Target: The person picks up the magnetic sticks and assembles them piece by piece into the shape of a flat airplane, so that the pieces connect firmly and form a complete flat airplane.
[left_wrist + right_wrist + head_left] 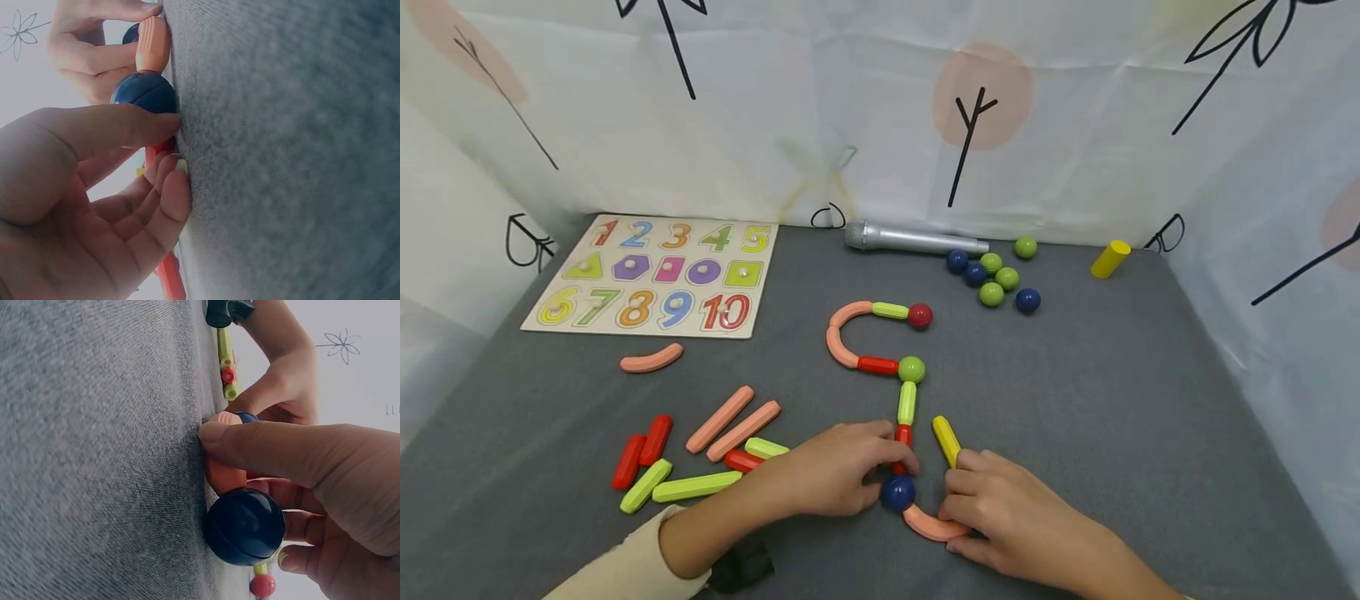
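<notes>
A broad stretch of grey tabletop is being shown to the right of the chain, ending at a white printed cloth. Near that far edge a silver microphone is being neighboured by loose balls, and the left side is being taken up by a number board and loose rods. The bending chain is being run down the middle, from a red ball to a blue ball near the close edge. The blue ball is being held at its joint with a red rod by the left hand, the thumb being laid against the ball. A curved pink rod, joined to the blue ball, is being pinched between thumb and fingers of the right hand.

A second blue ball, at the pink rod's other end, is being hidden from the head view by the right hand. The near end of a yellow rod is also being covered; whether it is being joined to anything cannot be told. The sleeve is being cut off by the frame.

The balls are being shown smooth and glossy, the pink rod ridged, the tabletop covering coarsely woven
</notes>
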The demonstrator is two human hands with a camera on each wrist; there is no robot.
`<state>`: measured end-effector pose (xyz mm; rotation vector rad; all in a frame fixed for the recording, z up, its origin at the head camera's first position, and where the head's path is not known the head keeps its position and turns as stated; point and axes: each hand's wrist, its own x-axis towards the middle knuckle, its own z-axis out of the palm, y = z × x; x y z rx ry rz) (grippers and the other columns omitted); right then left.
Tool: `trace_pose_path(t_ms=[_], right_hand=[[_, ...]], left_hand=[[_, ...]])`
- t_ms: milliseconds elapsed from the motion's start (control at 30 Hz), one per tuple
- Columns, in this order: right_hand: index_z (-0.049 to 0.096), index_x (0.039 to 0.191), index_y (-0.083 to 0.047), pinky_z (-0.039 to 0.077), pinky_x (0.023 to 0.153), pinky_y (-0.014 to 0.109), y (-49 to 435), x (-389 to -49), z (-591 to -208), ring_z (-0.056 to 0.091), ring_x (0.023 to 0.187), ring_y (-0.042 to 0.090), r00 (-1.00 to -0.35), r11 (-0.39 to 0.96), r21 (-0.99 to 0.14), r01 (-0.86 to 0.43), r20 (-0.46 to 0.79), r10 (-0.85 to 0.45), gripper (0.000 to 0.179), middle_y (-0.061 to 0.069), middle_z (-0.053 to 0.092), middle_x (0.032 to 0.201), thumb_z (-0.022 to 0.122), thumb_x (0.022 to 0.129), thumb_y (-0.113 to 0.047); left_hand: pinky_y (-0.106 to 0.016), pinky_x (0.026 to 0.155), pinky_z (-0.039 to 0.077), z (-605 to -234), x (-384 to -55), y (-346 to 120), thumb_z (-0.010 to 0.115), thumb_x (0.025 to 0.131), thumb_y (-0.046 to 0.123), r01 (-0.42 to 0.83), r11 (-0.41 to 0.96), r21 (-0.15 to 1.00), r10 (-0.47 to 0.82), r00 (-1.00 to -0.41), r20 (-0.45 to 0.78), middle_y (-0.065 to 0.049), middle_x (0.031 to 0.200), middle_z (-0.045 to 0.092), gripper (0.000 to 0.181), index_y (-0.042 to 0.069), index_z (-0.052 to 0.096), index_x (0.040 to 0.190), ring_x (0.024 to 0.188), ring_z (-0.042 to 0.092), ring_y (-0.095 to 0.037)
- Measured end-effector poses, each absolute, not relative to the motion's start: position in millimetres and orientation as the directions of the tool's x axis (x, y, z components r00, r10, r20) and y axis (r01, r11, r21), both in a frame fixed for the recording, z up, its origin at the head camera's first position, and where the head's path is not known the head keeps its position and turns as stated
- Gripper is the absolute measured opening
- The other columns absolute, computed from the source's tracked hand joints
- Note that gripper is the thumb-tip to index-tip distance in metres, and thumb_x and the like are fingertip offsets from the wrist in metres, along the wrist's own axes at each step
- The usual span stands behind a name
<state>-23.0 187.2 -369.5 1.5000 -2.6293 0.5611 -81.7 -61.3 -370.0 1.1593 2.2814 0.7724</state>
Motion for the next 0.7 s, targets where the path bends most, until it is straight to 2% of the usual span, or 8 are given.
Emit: trace_pose_path(t_ms=[267,367,433,500,600,700], right_hand=[[0.067,0.082,-0.025,0.03,0.064,0.018,191,-24,-366,0.036,0.074,0.001,-0.55,0.485,-0.29,-0.825,0.217,-0.806,0.028,-0.018,0.047,0.082,0.092,0.069,-0.027],[0.069,0.087,-0.026,0.034,0.065,0.018,195,-25,-363,0.038,0.076,0.001,-0.577,0.492,-0.348,-0.798,0.206,-0.79,0.025,-0.018,0.05,0.087,0.09,0.074,-0.031],[0.071,0.094,-0.024,0.039,0.066,0.018,198,-28,-360,0.044,0.079,0.0,-0.643,0.535,-0.412,-0.738,0.19,-0.742,0.023,-0.017,0.053,0.092,0.086,0.08,-0.035],[0.07,0.101,-0.023,0.043,0.065,0.02,202,-33,-357,0.048,0.077,0.001,-0.74,0.607,-0.475,-0.637,0.158,-0.653,0.023,-0.016,0.055,0.092,0.08,0.087,-0.037],[0.065,0.115,-0.017,0.044,0.057,0.022,203,-44,-354,0.05,0.066,0.001,-0.864,0.709,-0.558,-0.431,0.027,-0.503,0.034,-0.014,0.056,0.084,0.072,0.093,-0.042],[0.056,0.129,-0.011,0.04,0.05,0.025,198,-53,-357,0.047,0.055,0.003,-0.89,0.74,-0.6,-0.305,-0.098,-0.445,0.051,-0.013,0.053,0.075,0.07,0.094,-0.044]], left_hand=[[-0.02,0.06,0.042,-369,-82,-62,0.07,0.083,-0.005,0.541,0.467,0.7,0.829,-0.543,-0.133,0.009,0.09,0.051,0.043,0.023,0.07,0.116,0.069,0.047,-0.004],[-0.021,0.06,0.042,-368,-83,-62,0.072,0.083,-0.003,0.535,0.467,0.704,0.834,-0.531,-0.15,0.009,0.091,0.051,0.044,0.024,0.069,0.118,0.069,0.048,-0.004],[-0.021,0.062,0.043,-366,-84,-63,0.074,0.084,0.001,0.525,0.467,0.711,0.838,-0.519,-0.167,0.009,0.093,0.052,0.043,0.024,0.068,0.12,0.071,0.049,-0.005],[-0.022,0.064,0.044,-365,-86,-64,0.077,0.085,0.007,0.514,0.468,0.719,0.842,-0.507,-0.185,0.009,0.095,0.052,0.042,0.025,0.067,0.122,0.074,0.05,-0.006],[-0.023,0.067,0.046,-362,-88,-65,0.081,0.086,0.018,0.501,0.467,0.728,0.846,-0.493,-0.204,0.011,0.096,0.054,0.042,0.026,0.066,0.125,0.078,0.053,-0.006],[-0.023,0.067,0.046,-361,-89,-62,0.082,0.086,0.028,0.507,0.477,0.718,0.846,-0.487,-0.218,0.014,0.094,0.055,0.043,0.025,0.066,0.125,0.079,0.053,-0.004]])
